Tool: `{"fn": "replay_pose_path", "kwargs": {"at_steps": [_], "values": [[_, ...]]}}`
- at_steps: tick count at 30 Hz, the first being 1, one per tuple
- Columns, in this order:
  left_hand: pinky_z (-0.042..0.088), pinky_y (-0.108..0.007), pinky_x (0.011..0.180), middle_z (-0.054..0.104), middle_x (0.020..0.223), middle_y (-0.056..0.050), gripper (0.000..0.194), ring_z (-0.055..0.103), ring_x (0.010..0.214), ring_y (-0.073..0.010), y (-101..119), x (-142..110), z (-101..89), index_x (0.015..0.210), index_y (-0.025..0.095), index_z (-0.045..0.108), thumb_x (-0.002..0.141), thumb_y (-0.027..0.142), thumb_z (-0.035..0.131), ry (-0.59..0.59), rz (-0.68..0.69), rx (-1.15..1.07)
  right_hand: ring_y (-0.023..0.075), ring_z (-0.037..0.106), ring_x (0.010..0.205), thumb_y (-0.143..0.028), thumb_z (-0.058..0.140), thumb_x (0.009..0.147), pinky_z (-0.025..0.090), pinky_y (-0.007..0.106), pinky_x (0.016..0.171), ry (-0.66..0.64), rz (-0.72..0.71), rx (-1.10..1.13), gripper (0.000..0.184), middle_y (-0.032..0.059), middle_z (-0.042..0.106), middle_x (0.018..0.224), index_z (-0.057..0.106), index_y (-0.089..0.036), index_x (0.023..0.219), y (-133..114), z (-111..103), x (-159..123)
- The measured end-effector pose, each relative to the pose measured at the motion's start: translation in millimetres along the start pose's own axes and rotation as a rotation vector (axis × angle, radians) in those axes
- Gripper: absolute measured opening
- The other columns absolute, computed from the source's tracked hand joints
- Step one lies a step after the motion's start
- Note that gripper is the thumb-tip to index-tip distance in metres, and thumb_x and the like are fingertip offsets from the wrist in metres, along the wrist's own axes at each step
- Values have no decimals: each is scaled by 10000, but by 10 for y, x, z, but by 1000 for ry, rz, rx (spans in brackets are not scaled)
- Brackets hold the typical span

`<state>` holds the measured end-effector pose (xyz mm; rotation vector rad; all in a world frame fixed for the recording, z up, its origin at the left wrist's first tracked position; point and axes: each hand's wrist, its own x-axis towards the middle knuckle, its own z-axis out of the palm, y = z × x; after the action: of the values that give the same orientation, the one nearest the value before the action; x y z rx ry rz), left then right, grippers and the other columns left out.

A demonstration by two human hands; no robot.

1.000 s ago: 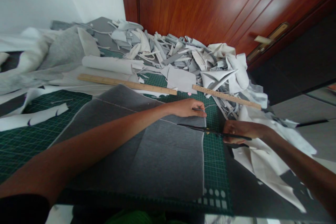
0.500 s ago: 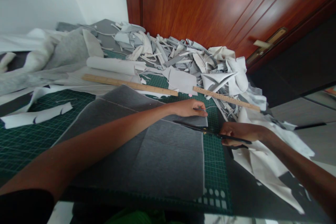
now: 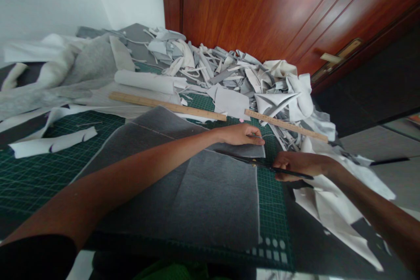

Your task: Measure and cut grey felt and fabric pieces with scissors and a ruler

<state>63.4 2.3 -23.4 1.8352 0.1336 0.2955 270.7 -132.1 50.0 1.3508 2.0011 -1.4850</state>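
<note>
Scissors (image 3: 262,165) pushing further into the grey fabric (image 3: 210,197)

The right hand (image 3: 297,164) is moving leftward, carrying the blade tips across the cloth, while the wooden door (image 3: 249,8) is sliding rightward in view as the head turns.

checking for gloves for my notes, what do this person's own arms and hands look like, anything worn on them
The left hand and right hand are bare, with no gloves. A black sleeve covers the upper left arm, ending well above the wrist. The right forearm is bare, and no watch or bracelet shows on either wrist.
</note>
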Motion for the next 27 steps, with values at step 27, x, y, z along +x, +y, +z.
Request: {"fn": "replay_pose_path", "kwargs": {"at_steps": [27], "values": [[366,-295,691,605,777,6,321,506,703,-133,37,-12,4,881,189,595,883,500,671,-9,-28,-62,69,299,391,-545,532,934,260,252,454,-51,-160,285,576,-45,408,416,402,-211,483,-16,-13,123]]}}
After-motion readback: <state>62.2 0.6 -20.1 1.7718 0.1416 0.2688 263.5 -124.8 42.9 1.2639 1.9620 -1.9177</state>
